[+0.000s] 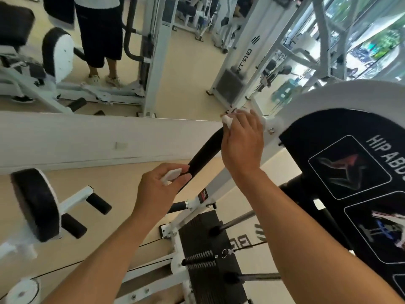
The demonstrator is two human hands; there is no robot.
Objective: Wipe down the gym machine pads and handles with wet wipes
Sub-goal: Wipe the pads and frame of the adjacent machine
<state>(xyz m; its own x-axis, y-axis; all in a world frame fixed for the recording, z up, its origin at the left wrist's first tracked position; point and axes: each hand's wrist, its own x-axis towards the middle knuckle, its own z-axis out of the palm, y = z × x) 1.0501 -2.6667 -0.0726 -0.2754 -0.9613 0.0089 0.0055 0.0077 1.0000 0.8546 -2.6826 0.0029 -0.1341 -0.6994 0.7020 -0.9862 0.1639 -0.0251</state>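
The handle (205, 151) is a black padded grip sleeve on a white machine arm, running diagonally from lower left to upper right. A white wet wipe (228, 122), bunched, sits at the upper end of the grip, held against it under the fingers of the right hand (242, 143). A second white wipe (172, 175), folded flat, is pinched in the left hand (161, 189) just beside the lower end of the grip.

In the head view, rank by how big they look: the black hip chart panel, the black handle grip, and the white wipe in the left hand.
1. Chart panel
2. Handle grip
3. Wipe, smallest, partly hidden by the left hand
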